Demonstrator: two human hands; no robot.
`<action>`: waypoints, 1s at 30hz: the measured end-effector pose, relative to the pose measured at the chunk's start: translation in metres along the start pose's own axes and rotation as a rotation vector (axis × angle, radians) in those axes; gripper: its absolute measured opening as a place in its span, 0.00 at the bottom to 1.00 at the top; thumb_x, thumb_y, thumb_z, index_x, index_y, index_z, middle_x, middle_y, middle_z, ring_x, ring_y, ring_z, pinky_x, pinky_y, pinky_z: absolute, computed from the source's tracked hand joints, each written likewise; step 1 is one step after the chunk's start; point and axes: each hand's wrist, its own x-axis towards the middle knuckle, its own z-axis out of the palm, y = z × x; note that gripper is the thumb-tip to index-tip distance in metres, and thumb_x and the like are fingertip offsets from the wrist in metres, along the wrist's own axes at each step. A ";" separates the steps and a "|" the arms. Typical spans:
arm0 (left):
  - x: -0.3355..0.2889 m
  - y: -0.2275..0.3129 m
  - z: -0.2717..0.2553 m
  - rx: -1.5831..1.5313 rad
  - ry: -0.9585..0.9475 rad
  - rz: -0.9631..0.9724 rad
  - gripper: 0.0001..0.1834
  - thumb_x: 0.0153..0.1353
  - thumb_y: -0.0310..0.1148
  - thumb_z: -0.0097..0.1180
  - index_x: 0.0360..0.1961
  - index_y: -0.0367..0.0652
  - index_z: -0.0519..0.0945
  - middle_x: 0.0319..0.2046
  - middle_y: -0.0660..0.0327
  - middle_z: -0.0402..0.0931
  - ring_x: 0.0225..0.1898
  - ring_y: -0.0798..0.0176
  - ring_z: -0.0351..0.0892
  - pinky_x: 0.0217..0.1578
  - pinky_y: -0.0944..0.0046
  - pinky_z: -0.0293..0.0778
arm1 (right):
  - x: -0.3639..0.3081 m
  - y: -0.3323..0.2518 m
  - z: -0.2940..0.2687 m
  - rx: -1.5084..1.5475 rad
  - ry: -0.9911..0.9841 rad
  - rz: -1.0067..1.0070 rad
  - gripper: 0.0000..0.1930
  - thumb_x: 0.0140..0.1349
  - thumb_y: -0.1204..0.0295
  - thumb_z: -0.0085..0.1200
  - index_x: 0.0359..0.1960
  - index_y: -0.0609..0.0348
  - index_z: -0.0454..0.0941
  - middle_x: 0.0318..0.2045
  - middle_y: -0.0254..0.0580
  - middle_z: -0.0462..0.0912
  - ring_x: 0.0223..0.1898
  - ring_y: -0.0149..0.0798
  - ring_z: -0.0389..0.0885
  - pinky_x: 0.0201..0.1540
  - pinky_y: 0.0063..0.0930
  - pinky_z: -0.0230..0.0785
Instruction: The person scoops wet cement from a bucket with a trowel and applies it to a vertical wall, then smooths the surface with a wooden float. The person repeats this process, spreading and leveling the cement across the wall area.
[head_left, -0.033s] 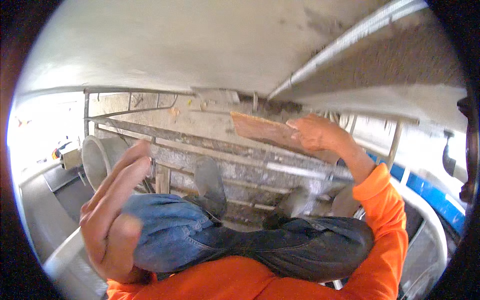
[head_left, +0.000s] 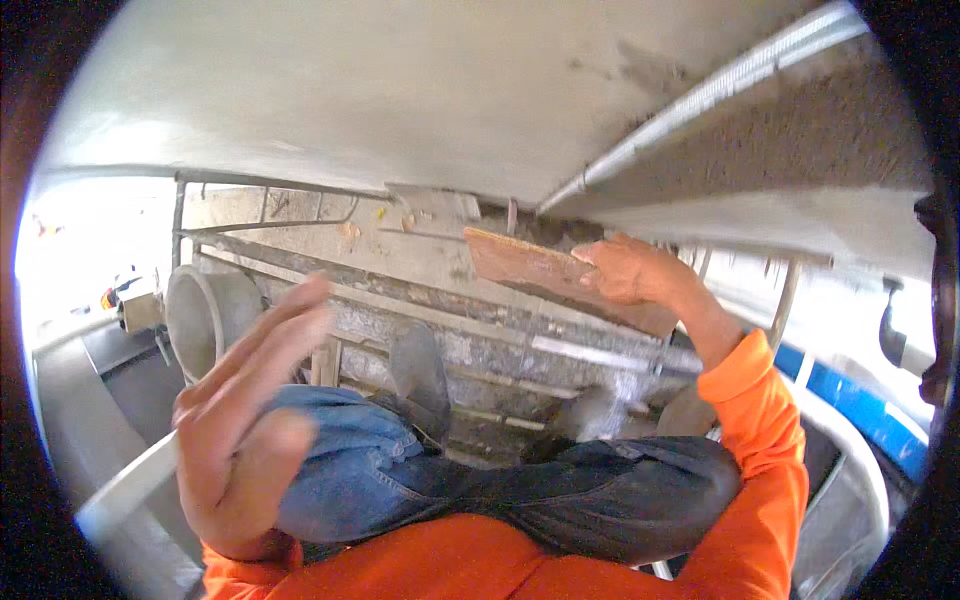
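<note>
My right hand [head_left: 630,268] grips a flat, reddish-brown rectangular board [head_left: 535,270] by its right end, thumb on top. The board is tilted, and its far left corner is free. My left hand [head_left: 250,410] is raised at the left above my jeans, somewhat blurred. Its fingers are stretched out, the thumb apart, and nothing shows in it. A round grey bucket [head_left: 205,315] stands just beyond the left hand, partly covered by it.
Worn scaffold planks [head_left: 480,325] with gaps lie under my boots. A metal railing [head_left: 290,183] runs along the left and far side. Ahead rises a smooth pale wall [head_left: 350,90], with a light metal strip [head_left: 690,105] slanting at its right. A blue beam [head_left: 860,400] lies at the right.
My left hand has moved to the right, showing more of the bucket. The right hand and the board have barely shifted.
</note>
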 end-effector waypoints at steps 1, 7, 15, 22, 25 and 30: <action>-0.002 0.000 -0.010 0.046 -0.113 -0.050 0.28 0.62 0.38 0.56 0.59 0.30 0.80 0.62 0.39 0.77 0.66 0.43 0.76 0.68 0.53 0.66 | 0.003 -0.007 -0.016 0.015 -0.072 0.024 0.26 0.69 0.60 0.55 0.67 0.53 0.74 0.53 0.63 0.82 0.58 0.64 0.79 0.64 0.53 0.70; 0.107 -0.083 -0.010 0.347 -0.346 0.088 0.29 0.64 0.39 0.61 0.65 0.41 0.77 0.66 0.45 0.74 0.68 0.47 0.73 0.70 0.53 0.65 | -0.002 -0.012 -0.026 0.099 0.049 -0.120 0.26 0.65 0.60 0.59 0.64 0.56 0.77 0.56 0.59 0.82 0.58 0.63 0.79 0.63 0.50 0.72; 0.161 -0.033 0.191 0.346 -0.750 0.631 0.32 0.64 0.41 0.63 0.67 0.41 0.74 0.57 0.41 0.80 0.58 0.41 0.81 0.62 0.51 0.73 | -0.106 0.014 0.004 0.203 0.181 0.004 0.23 0.67 0.61 0.57 0.61 0.57 0.79 0.51 0.58 0.85 0.51 0.62 0.83 0.58 0.50 0.74; 0.154 -0.012 0.233 0.153 -0.816 0.406 0.22 0.62 0.40 0.62 0.52 0.35 0.83 0.40 0.45 0.86 0.40 0.52 0.86 0.48 0.55 0.77 | -0.310 0.046 0.125 0.185 1.320 0.455 0.18 0.73 0.65 0.54 0.58 0.61 0.80 0.48 0.52 0.87 0.46 0.48 0.86 0.53 0.41 0.78; 0.156 -0.035 0.229 0.127 -0.772 0.245 0.20 0.62 0.38 0.60 0.50 0.33 0.83 0.36 0.49 0.86 0.37 0.62 0.83 0.45 0.58 0.77 | -0.344 0.053 0.204 0.549 1.441 1.060 0.17 0.73 0.62 0.53 0.57 0.58 0.80 0.39 0.48 0.89 0.35 0.41 0.89 0.40 0.34 0.81; 0.154 -0.062 0.234 0.111 -0.716 0.085 0.19 0.63 0.37 0.60 0.47 0.32 0.83 0.32 0.50 0.84 0.35 0.65 0.80 0.42 0.59 0.76 | -0.280 0.089 0.300 1.897 1.168 1.340 0.25 0.73 0.43 0.50 0.43 0.53 0.79 0.30 0.39 0.86 0.24 0.32 0.81 0.23 0.28 0.72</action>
